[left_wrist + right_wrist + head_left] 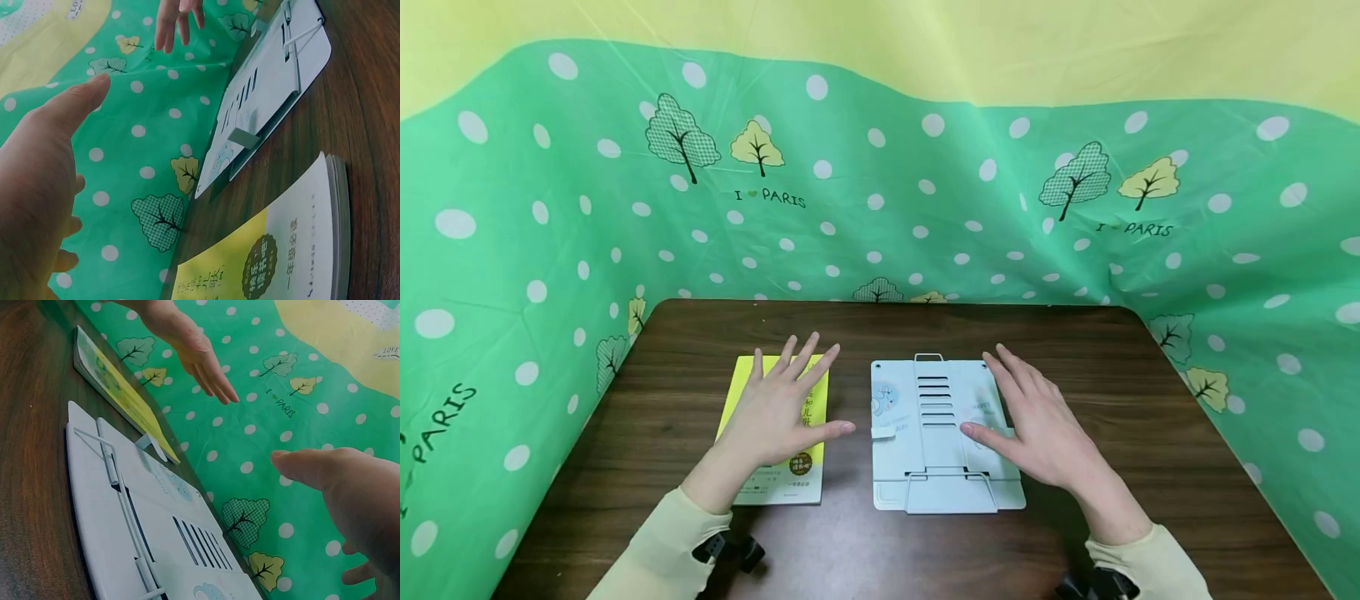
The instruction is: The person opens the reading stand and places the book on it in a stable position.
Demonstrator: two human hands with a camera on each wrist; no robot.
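Observation:
A yellow and white paperback book (pixel 812 483) lies on the table to the left. Over it hovers my left hand (pixel 782 417), its fingers spread and holding nothing. To the right of the book lies a pale blue folding book stand (pixel 895 492), flat, with a row of slots and wire brackets. My right hand (pixel 1041 417) is above the stand's right side, fingers extended and thumb out over the panel. In the left wrist view the book (pixel 281 250) lies below my left hand, apart from it. The right wrist view shows the stand (pixel 169 506) beneath my right hand.
A dark wood-grain table (pixel 1150 467) carries both items. Green and yellow cloth (pixel 925 192) with white dots and printed trees hangs behind it and along both sides. Black straps with small devices (pixel 730 550) sit at both wrists.

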